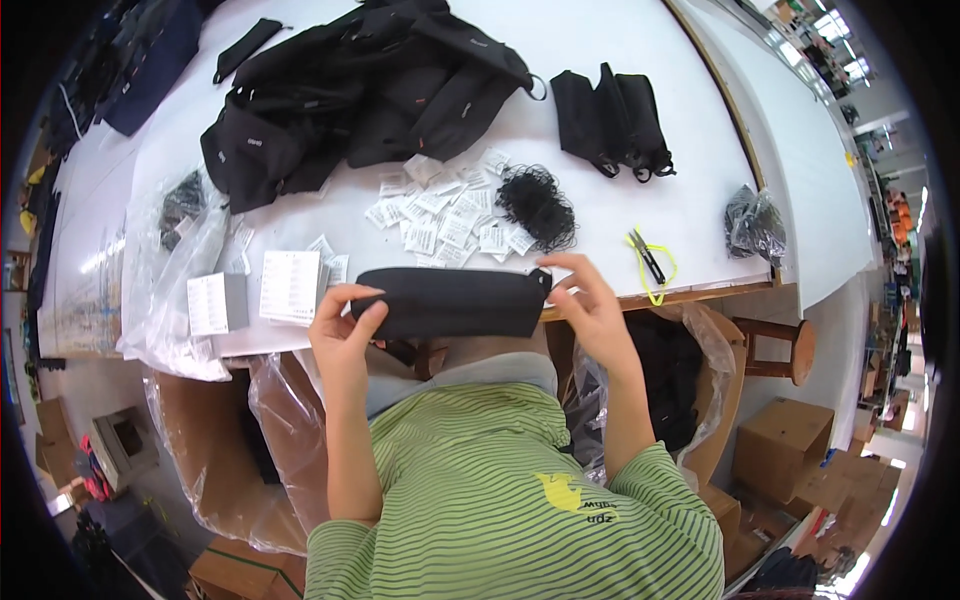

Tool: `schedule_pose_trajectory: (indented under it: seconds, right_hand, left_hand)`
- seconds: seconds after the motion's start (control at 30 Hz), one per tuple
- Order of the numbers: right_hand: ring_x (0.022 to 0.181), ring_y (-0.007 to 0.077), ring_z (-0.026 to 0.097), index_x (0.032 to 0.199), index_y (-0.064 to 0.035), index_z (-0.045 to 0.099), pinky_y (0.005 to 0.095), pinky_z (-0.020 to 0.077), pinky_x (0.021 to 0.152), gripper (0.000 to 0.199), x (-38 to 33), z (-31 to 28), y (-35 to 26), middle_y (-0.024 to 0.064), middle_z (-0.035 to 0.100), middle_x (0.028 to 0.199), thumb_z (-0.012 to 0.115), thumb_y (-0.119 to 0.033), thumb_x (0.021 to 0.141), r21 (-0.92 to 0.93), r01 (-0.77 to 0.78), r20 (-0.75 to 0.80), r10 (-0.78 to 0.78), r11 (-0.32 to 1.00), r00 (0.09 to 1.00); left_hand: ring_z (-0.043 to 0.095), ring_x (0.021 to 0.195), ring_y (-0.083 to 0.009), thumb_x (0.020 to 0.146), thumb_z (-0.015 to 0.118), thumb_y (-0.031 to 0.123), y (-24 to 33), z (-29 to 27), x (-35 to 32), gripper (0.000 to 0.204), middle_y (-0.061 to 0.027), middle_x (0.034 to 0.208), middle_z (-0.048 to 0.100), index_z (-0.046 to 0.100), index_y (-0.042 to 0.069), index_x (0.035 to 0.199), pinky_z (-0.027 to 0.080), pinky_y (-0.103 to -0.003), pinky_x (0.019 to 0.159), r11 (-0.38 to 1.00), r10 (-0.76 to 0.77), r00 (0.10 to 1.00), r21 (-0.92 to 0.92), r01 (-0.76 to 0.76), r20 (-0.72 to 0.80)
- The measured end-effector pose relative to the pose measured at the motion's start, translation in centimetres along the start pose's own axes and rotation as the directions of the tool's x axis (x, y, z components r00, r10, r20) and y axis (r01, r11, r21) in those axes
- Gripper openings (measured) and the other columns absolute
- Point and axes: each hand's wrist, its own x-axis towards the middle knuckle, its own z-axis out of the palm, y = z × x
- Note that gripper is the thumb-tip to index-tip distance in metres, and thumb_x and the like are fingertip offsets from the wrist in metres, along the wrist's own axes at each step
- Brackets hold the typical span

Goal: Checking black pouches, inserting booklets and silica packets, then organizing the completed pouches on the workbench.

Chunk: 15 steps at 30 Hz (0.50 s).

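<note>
A long black fabric pouch (455, 303) is stretched level between my two hands, just off the near table edge. My left hand (345, 325) pinches its left end between thumb and fingers. At the pouch's right end, by a small loop, my right hand (588, 305) grips with thumb and forefinger. Just beyond the pouch, loose white printed tags (450, 212) lie scattered, with a tangle of thin black cords (538, 207) to their right. Stacks of white cards (290, 285) stand near my left hand.
A heap of black pouches (360, 90) covers the far table, with more black pouches (612, 120) at far right. Small snips (648, 258) with a yellow cord lie right. Plastic-lined cartons (235, 440) stand below the table edge; a wooden stool (780, 348) is at right.
</note>
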Motion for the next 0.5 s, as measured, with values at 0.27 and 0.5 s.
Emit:
schedule_pose_trajectory:
  seconds: [0.27, 0.5]
  right_hand:
    - [0.095, 0.0128, 0.051, 0.127, -0.0090, 0.054, 0.0252, 0.0444, 0.080, 0.035, -0.2, -0.9, 0.9, 0.0057, 0.049, 0.127, 0.050, -0.024, 0.096, 0.040, -0.151, 0.221, 0.139, 0.988, 0.965]
    - [0.117, 0.0186, 0.048, 0.127, -0.0101, 0.056, 0.0302, 0.0392, 0.094, 0.036, -1.0, -1.3, 0.2, 0.0091, 0.049, 0.131, 0.053, -0.022, 0.093, -0.081, 0.043, 0.066, -0.037, 0.996, 0.997]
  left_hand:
    - [0.054, 0.091, -0.0168, 0.073, 0.068, -0.007, 0.5, 1.5, 0.8, 0.019, -0.0076, 0.092, 0.059, 0.060, 0.001, 0.088, 0.039, -0.027, 0.085, 0.962, 0.242, 0.922, 0.045, -0.268, 0.303]
    - [0.053, 0.089, -0.0145, 0.076, 0.068, -0.005, 1.0, 3.7, 1.2, 0.016, -0.0061, 0.093, 0.057, 0.060, 0.000, 0.089, 0.039, -0.025, 0.082, 0.989, 0.112, 0.951, 0.057, -0.133, 0.287]
